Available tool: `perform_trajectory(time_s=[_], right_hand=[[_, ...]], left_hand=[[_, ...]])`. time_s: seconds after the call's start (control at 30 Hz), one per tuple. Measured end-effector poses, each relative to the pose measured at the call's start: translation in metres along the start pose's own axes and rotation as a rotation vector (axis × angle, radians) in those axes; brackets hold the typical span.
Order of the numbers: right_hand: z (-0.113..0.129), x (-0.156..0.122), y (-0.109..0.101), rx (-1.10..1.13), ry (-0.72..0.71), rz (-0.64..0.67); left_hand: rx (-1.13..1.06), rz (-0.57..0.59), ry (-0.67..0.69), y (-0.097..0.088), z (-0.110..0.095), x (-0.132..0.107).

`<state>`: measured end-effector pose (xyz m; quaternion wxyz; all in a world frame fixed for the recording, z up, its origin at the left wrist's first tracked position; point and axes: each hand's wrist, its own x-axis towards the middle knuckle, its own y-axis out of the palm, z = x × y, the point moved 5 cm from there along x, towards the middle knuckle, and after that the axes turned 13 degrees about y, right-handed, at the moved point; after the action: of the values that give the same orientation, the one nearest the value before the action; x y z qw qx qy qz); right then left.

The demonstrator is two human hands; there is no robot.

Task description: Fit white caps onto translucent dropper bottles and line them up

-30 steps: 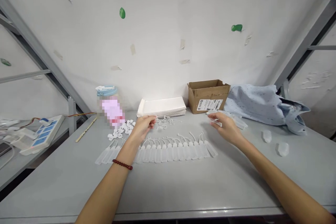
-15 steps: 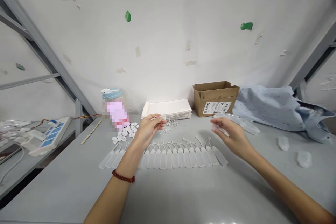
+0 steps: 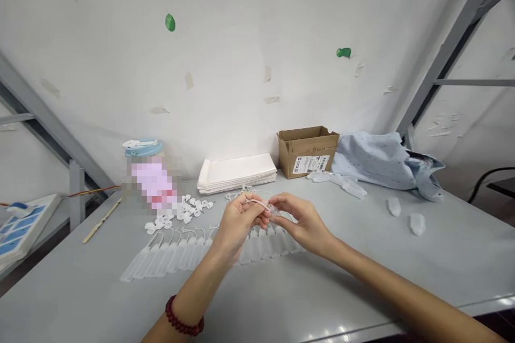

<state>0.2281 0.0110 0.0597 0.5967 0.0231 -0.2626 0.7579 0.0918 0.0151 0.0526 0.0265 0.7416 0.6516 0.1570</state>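
Both hands meet above a row of small clear plastic bottles lying side by side on the grey table. My left hand, a red bead bracelet on its wrist, pinches a thin white curved tube. My right hand pinches a small clear bottle against that tube. The fingertips of the two hands touch.
White caps and loose white tubes lie behind the row. Further back are a stack of white bags, a brown cardboard box, a blue cloth, more clear bottles, and a blue-lidded jar.
My left hand lifted a white tube from the pile and my right hand brought a clear bottle in from the right; the two hands came together over the row. The camera shifted right.
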Motion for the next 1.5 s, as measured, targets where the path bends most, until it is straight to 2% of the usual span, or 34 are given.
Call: perform_trajectory(time_s=[0.13,0.37,0.57,0.63,0.8,0.93,1.17,1.37,1.5], right_hand=[[-0.001,-0.006,-0.002,0.062,0.047,-0.003],[-0.005,-0.008,0.005,0.274,0.235,0.133],[-0.008,-0.007,0.002,0.403,0.366,0.088],[-0.009,-0.007,0.001,0.461,0.432,0.109],[-0.008,-0.005,-0.002,0.602,0.523,0.155],[-0.011,-0.004,-0.004,0.664,0.586,0.149],[-0.009,-0.005,-0.003,0.793,0.566,0.234],[-0.011,-0.005,-0.006,0.762,0.567,0.203],[-0.013,-0.004,-0.006,0.774,0.57,0.201]], left_hand=[[0.114,-0.027,0.104,0.004,-0.002,-0.003],[0.342,-0.075,0.201,0.005,-0.003,-0.007],[0.445,-0.018,0.265,0.006,-0.009,-0.006],[0.482,0.011,0.295,0.006,-0.012,-0.006],[0.642,0.094,0.428,0.009,-0.022,-0.009],[0.671,0.13,0.528,0.012,-0.026,-0.012],[0.778,0.248,0.614,0.017,-0.026,-0.013],[0.905,0.321,0.712,0.021,-0.022,-0.017],[0.954,0.32,0.774,0.023,-0.021,-0.018]])
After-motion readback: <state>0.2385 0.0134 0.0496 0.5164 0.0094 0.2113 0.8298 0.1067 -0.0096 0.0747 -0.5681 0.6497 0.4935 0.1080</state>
